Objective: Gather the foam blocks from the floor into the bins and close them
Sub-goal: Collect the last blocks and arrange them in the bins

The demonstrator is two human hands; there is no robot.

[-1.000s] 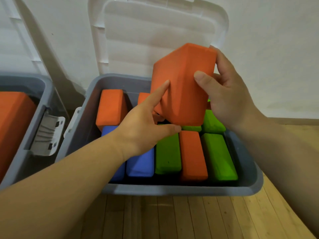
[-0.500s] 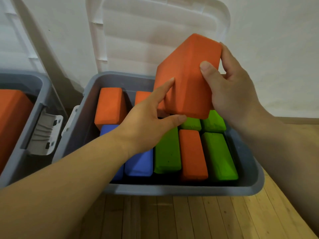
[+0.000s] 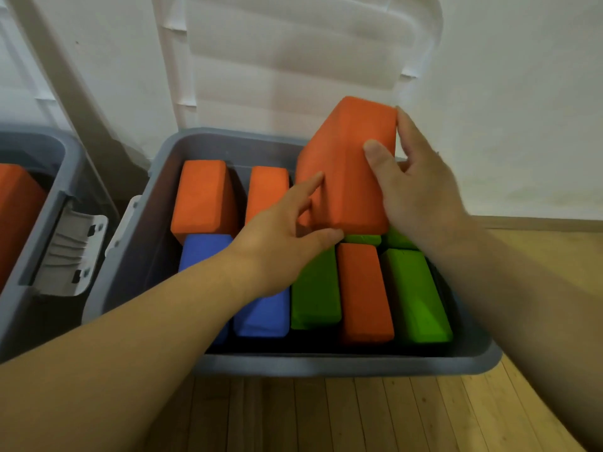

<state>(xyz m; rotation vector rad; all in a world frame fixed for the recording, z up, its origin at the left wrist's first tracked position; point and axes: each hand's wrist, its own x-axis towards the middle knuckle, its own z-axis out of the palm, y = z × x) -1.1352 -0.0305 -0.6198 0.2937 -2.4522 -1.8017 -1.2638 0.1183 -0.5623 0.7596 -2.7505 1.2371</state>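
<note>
Head view, from the left: neighbouring bin [image 3: 39, 138] already loaded; open grey bin [image 3: 326, 365] nearly packed. Left hand [image 3: 280, 243] with straight fingers laid against the orange foam block [image 3: 339, 177], thumb under its lower edge. Right hand [image 3: 414, 190] gripping it, thumb in front, fingers behind, held tilted above the back right corner. Probably best: ease down onto the low green blocks [image 3: 362, 239], flatten below the rim.
</note>
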